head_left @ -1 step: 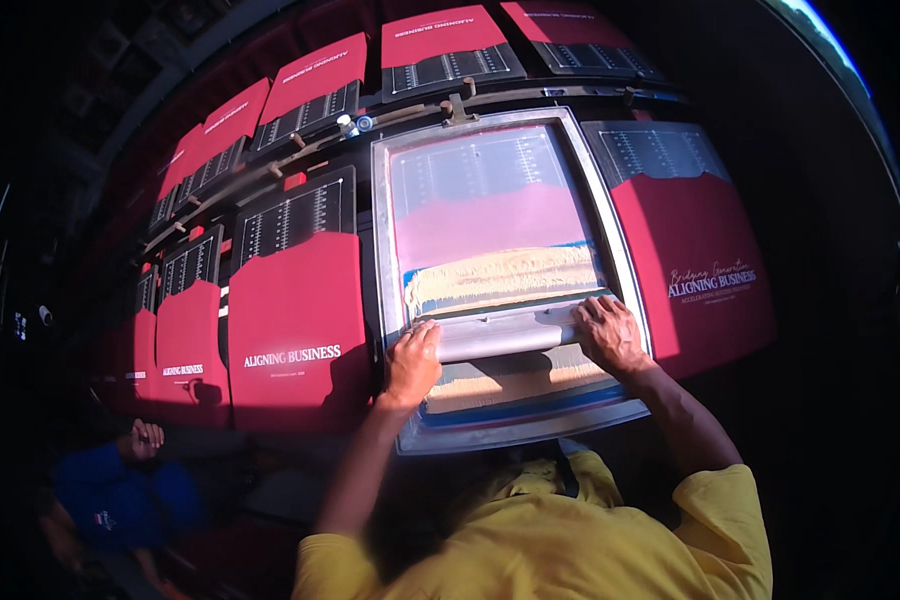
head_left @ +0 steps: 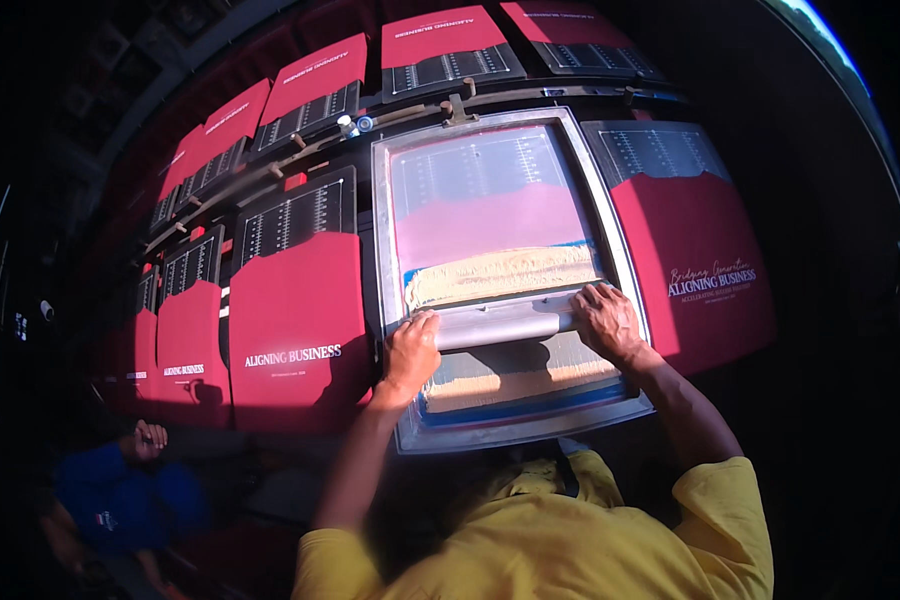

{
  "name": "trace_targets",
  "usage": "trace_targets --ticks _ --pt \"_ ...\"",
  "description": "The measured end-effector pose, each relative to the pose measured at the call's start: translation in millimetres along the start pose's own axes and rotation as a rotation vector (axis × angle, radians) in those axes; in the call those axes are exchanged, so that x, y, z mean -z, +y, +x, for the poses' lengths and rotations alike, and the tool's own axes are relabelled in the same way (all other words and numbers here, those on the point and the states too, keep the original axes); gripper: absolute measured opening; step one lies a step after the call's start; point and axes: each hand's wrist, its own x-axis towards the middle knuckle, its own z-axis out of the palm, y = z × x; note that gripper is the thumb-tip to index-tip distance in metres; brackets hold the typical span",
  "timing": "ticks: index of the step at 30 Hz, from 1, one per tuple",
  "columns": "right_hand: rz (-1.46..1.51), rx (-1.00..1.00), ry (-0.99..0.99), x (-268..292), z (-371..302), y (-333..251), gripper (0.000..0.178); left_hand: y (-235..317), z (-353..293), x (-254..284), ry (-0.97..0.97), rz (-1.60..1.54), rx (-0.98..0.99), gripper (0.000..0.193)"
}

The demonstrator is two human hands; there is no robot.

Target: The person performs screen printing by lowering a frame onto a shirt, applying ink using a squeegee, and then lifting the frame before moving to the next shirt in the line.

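So we've got the squeegee (head_left: 500, 325) lying crosswise inside the metal screen frame (head_left: 383, 230), in the nearer half of the mesh, and both ends are taken: fingers of our left hand (head_left: 411, 350) curled around one end, fingers of our right hand (head_left: 608, 320) wrapped over the other. Grip looks solid on both sides, though we can't see the thumbs properly.

What worries us? Uneven pressure, mostly. If one wrist leans harder than the other, the blade could ride up on the light side and leave the pale ink patchy. There's a thick ridge of it, the far ink band (head_left: 505, 272), just past the squeegee, and a near ink band (head_left: 520, 385) on our side, so a sloppy tilt could smear some up onto the handle and make it slippery.

Also, our hands are right by the side rails; drift sideways and we'd likely knock the frame. That could nudge it against the red cloth (head_left: 480, 225) showing through the mesh, and the print would blur.

Last one: the red garment on the right (head_left: 690, 260) and the red garment on the left (head_left: 295, 300) sit near enough that a drip off a messy hand could spoil either.
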Motion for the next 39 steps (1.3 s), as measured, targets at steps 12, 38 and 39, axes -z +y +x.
trace_targets --ticks 12,38,39 --pt "0.092 0.048 0.110 34 -33 -13 0.017 30 -26 43 0.038 -0.060 -0.019 0.038" --pt "0.050 0.051 0.051 16 56 25 0.010 -19 52 25 -0.193 -0.049 0.114 0.038" --pt "0.036 0.058 0.075 18 58 25 0.009 -16 53 28 -0.205 -0.050 0.130 0.038"
